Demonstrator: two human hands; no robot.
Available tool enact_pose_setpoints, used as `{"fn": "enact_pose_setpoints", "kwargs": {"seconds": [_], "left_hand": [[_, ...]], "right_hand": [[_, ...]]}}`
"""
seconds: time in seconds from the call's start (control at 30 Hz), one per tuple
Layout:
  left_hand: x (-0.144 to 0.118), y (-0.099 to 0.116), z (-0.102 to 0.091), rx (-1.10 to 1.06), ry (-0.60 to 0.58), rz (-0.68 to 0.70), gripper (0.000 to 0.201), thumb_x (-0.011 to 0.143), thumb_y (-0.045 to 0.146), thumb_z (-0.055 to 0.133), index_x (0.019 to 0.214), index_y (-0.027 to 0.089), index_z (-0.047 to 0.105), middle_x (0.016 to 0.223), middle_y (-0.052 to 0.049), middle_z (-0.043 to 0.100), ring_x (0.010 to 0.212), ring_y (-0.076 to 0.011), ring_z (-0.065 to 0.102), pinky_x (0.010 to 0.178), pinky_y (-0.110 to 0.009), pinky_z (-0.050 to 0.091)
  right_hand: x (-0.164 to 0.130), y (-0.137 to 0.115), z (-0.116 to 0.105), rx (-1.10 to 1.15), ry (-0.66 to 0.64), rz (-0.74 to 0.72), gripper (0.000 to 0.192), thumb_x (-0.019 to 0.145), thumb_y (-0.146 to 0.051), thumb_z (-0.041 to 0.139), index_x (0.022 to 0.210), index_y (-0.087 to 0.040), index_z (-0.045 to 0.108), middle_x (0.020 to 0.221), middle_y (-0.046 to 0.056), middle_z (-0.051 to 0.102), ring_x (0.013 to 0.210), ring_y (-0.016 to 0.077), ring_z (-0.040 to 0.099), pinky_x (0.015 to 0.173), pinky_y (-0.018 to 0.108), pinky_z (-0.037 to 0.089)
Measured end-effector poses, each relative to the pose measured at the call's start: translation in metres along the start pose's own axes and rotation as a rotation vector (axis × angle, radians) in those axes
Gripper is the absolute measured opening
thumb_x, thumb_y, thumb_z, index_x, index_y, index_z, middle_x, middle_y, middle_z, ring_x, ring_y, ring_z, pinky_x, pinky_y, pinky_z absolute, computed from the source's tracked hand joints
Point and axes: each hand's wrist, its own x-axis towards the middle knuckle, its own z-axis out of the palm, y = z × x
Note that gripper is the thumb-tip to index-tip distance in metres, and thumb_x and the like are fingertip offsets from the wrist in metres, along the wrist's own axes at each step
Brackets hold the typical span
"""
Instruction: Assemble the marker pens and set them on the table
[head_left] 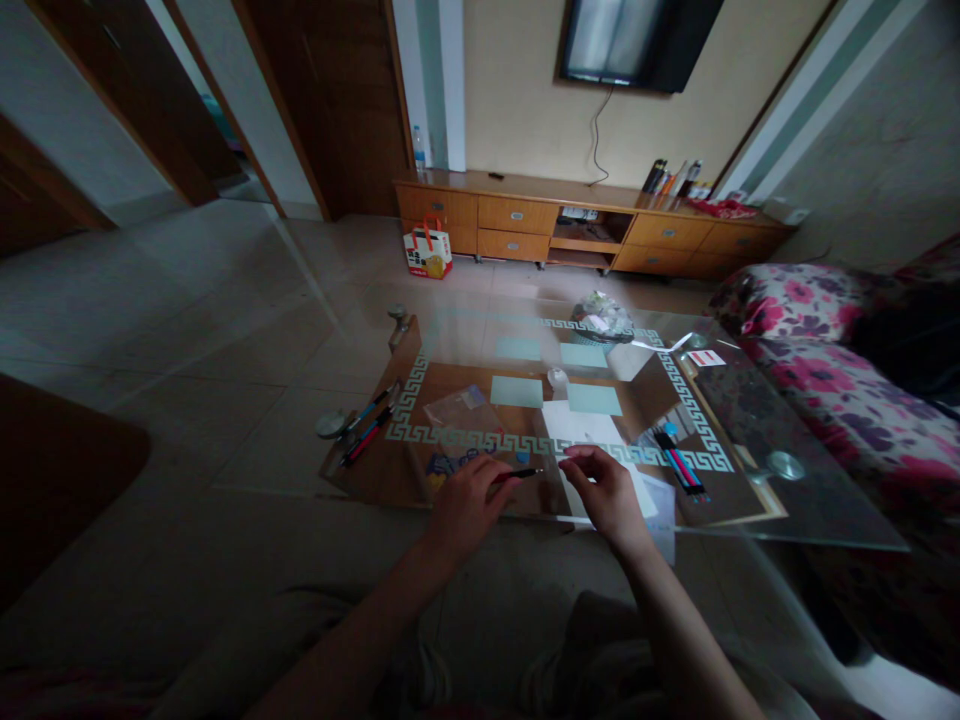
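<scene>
A slim black pen (527, 472) is pinched in my left hand (466, 496), with its pale tip pointing right. My right hand (604, 492) is close by, its thumb and fingertips pressed together. Whatever it may hold is too small to make out. A gap separates the right fingertips from the pen tip. Both hands are above the near edge of a glass table (817, 500). Under and beyond my right hand lie white sheets (581, 424). To its right is a bundle of blue, pink and black pens (681, 464). A clear plastic bag (459, 408) lies beyond my left hand.
More pens (367, 436) lie at the table's left end. At its far side are a basket with plastic wrapping (602, 316) and a white box (631, 360). A floral sofa (862, 390) borders the right. Beyond stand a paper bag (428, 252) and a wooden cabinet (514, 230).
</scene>
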Motion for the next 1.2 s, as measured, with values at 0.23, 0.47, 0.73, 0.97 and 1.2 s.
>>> {"fn": "enact_pose_setpoints", "kwargs": {"seconds": [0.23,0.47,0.73,0.97,1.2], "left_hand": [[0.0,-0.001,0.002,-0.021,0.013,0.002,0.014,0.094,0.031,0.059,0.101,0.021,0.067,0.097,-0.003,0.066,0.09,-0.0178,0.062,0.082,-0.03,0.049],[-0.001,-0.002,0.003,0.01,0.013,0.008,0.015,0.094,0.031,0.059,0.101,0.022,0.069,0.097,-0.004,0.066,0.091,-0.0183,0.063,0.083,-0.031,0.05],[-0.001,-0.003,0.003,0.018,0.029,0.021,0.023,0.094,0.031,0.059,0.116,0.027,0.067,0.106,-0.003,0.068,0.096,-0.0188,0.064,0.087,-0.033,0.052],[-0.001,-0.002,0.001,0.042,0.013,0.048,0.019,0.095,0.03,0.057,0.109,0.026,0.07,0.098,-0.003,0.067,0.091,-0.0171,0.064,0.084,-0.031,0.052],[0.0,0.0,0.001,0.033,0.002,0.063,0.02,0.096,0.031,0.056,0.107,0.025,0.071,0.096,-0.004,0.066,0.09,-0.0171,0.063,0.084,-0.03,0.051]], "right_hand": [[0.0,0.006,0.004,0.142,-0.071,0.085,0.034,0.079,-0.049,0.073,0.093,-0.018,0.07,0.09,0.007,0.073,0.078,0.0197,0.067,0.071,0.03,0.052],[-0.004,-0.002,0.005,0.171,-0.084,0.085,0.03,0.078,-0.045,0.075,0.093,-0.019,0.07,0.085,0.005,0.072,0.076,0.018,0.064,0.07,0.029,0.05],[-0.007,-0.013,0.005,0.146,-0.137,0.044,0.024,0.081,-0.039,0.073,0.096,-0.02,0.071,0.089,0.005,0.072,0.079,0.0182,0.065,0.07,0.029,0.051],[-0.009,-0.014,0.006,0.104,-0.18,0.02,0.025,0.081,-0.04,0.071,0.096,-0.02,0.072,0.087,0.006,0.072,0.074,0.0174,0.065,0.064,0.027,0.051],[-0.01,-0.013,0.007,0.095,-0.199,0.019,0.026,0.081,-0.04,0.072,0.098,-0.019,0.072,0.089,0.006,0.073,0.074,0.0173,0.065,0.067,0.028,0.052]]}}
